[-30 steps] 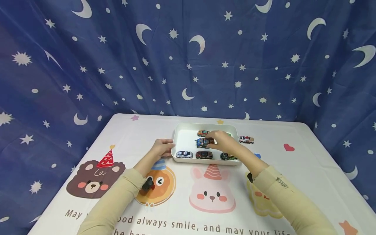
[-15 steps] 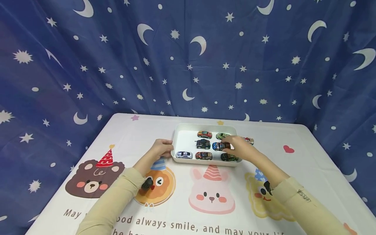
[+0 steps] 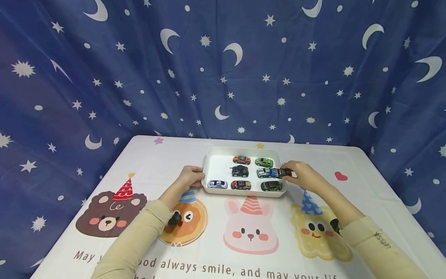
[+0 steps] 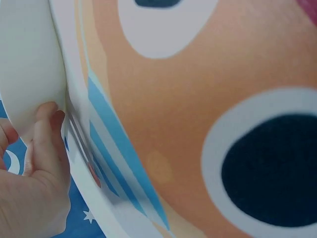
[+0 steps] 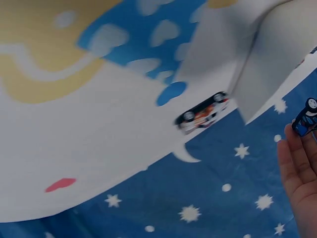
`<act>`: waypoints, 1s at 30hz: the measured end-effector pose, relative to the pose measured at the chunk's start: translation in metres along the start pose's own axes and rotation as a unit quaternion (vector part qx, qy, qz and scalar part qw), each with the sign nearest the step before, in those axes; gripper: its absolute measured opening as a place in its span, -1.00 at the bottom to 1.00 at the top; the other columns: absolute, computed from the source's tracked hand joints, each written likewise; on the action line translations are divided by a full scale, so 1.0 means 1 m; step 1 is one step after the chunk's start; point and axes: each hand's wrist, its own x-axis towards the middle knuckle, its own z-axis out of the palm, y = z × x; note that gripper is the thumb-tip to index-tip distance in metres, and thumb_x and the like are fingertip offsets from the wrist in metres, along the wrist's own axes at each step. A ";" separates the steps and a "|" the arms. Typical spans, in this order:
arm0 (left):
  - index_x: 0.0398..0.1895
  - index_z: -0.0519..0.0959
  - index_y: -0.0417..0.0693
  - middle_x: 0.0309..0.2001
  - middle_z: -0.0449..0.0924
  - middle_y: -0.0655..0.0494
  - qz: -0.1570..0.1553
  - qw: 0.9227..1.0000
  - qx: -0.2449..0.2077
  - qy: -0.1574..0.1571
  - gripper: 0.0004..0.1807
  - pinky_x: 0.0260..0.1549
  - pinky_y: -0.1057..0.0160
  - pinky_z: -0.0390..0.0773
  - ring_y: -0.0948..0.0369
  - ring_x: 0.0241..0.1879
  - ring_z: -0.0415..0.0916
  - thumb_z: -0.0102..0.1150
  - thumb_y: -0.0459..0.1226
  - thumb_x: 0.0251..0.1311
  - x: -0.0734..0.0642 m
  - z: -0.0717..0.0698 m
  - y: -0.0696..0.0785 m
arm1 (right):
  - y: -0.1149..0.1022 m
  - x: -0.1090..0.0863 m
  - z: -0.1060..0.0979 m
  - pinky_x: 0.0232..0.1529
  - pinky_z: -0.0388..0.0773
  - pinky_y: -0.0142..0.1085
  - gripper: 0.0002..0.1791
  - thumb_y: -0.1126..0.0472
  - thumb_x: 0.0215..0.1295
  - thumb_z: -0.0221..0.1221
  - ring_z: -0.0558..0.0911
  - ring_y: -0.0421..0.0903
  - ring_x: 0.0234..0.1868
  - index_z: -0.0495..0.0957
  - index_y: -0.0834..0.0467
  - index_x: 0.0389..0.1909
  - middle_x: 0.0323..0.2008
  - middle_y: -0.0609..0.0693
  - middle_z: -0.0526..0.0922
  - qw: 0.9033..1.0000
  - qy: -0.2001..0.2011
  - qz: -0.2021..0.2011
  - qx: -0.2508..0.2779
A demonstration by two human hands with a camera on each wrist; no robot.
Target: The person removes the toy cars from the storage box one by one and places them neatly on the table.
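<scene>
A white tray with several toy cars stands near the back of the table. My left hand holds the tray's left end; in the left wrist view its fingers are at the rim. Between the fingertips of my right hand is a blue toy car, raised at the tray's right rim; the right wrist view shows this blue car clear of the table. Below it and to the left, a green, blue and white toy car sits inside the tray.
Also inside are a black armoured car, a red-yellow car, a green car and several others along the front wall. Outside the tray's right end, a white toy car lies on the printed tablecloth. A starry curtain hangs behind.
My right hand has carried the blue toy car rightward from above the black armoured car to the tray's right rim, uncovering the cars beneath. My left hand has stayed at the tray's left end.
</scene>
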 end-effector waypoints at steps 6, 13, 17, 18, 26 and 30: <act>0.11 0.47 -0.34 0.02 0.56 -0.30 0.009 1.000 0.006 -0.011 -0.55 -0.37 0.34 0.72 0.26 -0.42 0.60 0.04 -0.44 0.09 0.001 -0.002 0.001 | 0.019 -0.012 -0.003 -0.37 0.57 -0.21 -0.66 0.35 0.08 0.30 0.49 -0.08 -0.41 0.58 0.41 -0.12 -0.39 0.09 0.63 0.999 -0.003 0.037 -0.016; 0.14 0.47 -0.31 0.03 0.56 -0.28 -0.005 1.000 0.003 -0.013 -0.55 -0.39 0.38 0.71 0.29 -0.43 0.59 0.05 -0.45 0.11 0.003 -0.001 -0.001 | 0.039 -0.022 0.002 -0.11 0.65 0.00 -0.60 0.34 0.08 0.31 0.59 0.06 -0.27 0.57 0.41 -0.05 -0.20 0.26 0.67 0.997 -0.017 0.072 -0.025; 0.14 0.47 -0.30 0.04 0.56 -0.28 -0.011 1.000 -0.006 -0.010 -0.54 -0.40 0.39 0.71 0.30 -0.45 0.59 0.06 -0.45 0.10 0.002 -0.001 -0.002 | 0.046 -0.025 0.006 -0.02 0.60 0.08 -0.61 0.33 0.07 0.32 0.61 0.13 -0.17 0.57 0.40 -0.06 -0.12 0.31 0.65 0.996 -0.025 0.087 -0.028; 0.14 0.47 -0.30 0.04 0.56 -0.28 -0.013 1.000 -0.007 -0.008 -0.54 -0.41 0.39 0.71 0.30 -0.45 0.59 0.06 -0.45 0.10 0.001 -0.001 -0.003 | 0.047 -0.025 0.007 -0.03 0.61 0.08 -0.61 0.33 0.07 0.32 0.61 0.12 -0.18 0.57 0.41 -0.07 -0.14 0.31 0.65 0.995 -0.025 0.087 -0.029; 0.16 0.46 -0.26 0.07 0.54 -0.25 -0.020 1.000 -0.003 -0.007 -0.53 -0.41 0.41 0.70 0.30 -0.43 0.60 0.07 -0.42 0.12 0.001 -0.002 -0.004 | 0.061 -0.017 0.017 -0.10 0.64 0.02 -0.65 0.35 0.07 0.31 0.62 0.12 -0.21 0.57 0.46 -0.13 -0.21 0.30 0.66 0.996 -0.053 0.065 -0.043; 0.17 0.44 -0.30 0.08 0.52 -0.29 -0.014 1.000 -0.002 -0.008 -0.52 -0.42 0.41 0.70 0.29 -0.42 0.60 0.06 -0.43 0.12 0.000 -0.003 -0.003 | 0.064 -0.010 0.022 -0.05 0.61 0.04 -0.65 0.35 0.08 0.29 0.62 0.21 -0.13 0.56 0.47 -0.12 -0.15 0.35 0.64 0.995 -0.064 0.063 -0.046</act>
